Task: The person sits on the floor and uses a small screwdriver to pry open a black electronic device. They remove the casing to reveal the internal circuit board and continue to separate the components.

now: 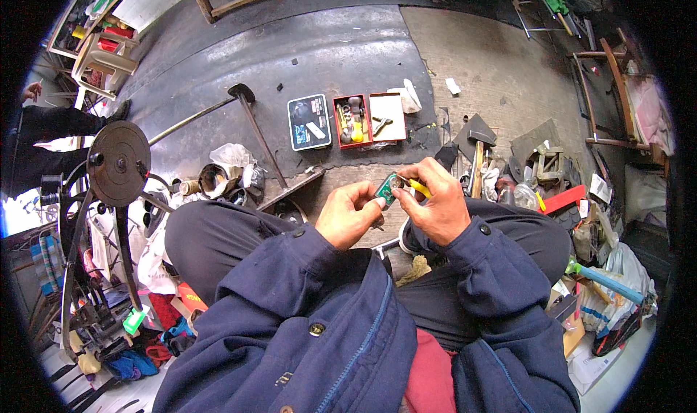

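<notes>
Above my lap, my left hand point(347, 215) pinches a small green circuit board point(386, 188) between thumb and fingers. A small round silvery part shows on the board, beside the right fingertips. Closed around a small tool with a yellow handle point(419, 188), my right hand point(441, 201) meets the board from the right. The tool's tip is hidden by the fingers, so its exact kind cannot be told. Beyond the hands, a red box point(337, 131) on the floor holds several small tools, some of them yellow. Its pale lid point(393, 130) lies alongside with a dark tool on it.
A dark tin point(308, 104) lies left of the red box. A hand-cranked machine with a round wheel point(118, 162) stands at my left. A hammer point(479, 148), a red bar point(564, 199) and plastic bags lie at right. Another person's dark-clothed legs point(54, 126) are far left.
</notes>
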Demonstrator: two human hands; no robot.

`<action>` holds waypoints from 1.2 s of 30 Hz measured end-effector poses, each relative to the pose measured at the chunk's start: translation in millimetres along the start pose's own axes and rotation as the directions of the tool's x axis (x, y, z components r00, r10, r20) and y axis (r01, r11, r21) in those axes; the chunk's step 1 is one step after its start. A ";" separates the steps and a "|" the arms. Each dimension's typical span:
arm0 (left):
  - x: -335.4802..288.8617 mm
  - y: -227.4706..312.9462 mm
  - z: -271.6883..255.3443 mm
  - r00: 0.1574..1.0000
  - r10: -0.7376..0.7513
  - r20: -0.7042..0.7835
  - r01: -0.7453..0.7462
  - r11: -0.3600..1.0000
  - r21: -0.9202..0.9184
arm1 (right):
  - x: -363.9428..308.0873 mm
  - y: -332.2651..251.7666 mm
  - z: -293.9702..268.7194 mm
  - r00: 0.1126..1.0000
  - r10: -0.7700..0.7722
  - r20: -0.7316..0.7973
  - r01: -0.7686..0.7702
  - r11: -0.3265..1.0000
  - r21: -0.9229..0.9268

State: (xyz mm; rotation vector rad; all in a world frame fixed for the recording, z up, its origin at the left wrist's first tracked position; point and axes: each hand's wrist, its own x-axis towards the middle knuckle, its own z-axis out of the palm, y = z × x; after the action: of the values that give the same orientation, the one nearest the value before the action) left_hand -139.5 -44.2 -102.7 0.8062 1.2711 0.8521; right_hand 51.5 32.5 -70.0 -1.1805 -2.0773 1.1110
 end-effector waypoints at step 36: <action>38.6 -72.4 -32.6 0.984 -0.166 -0.067 0.133 0.928 -0.347 | 6.2 5.0 -29.0 0.965 0.094 0.243 -0.239 -0.052 0.970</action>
State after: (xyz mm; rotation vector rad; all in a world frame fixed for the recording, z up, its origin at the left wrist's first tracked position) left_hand -161.7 -42.6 -188.1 0.3898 1.2068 0.9626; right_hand 72.1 51.1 -58.4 -0.4832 -0.4876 2.2282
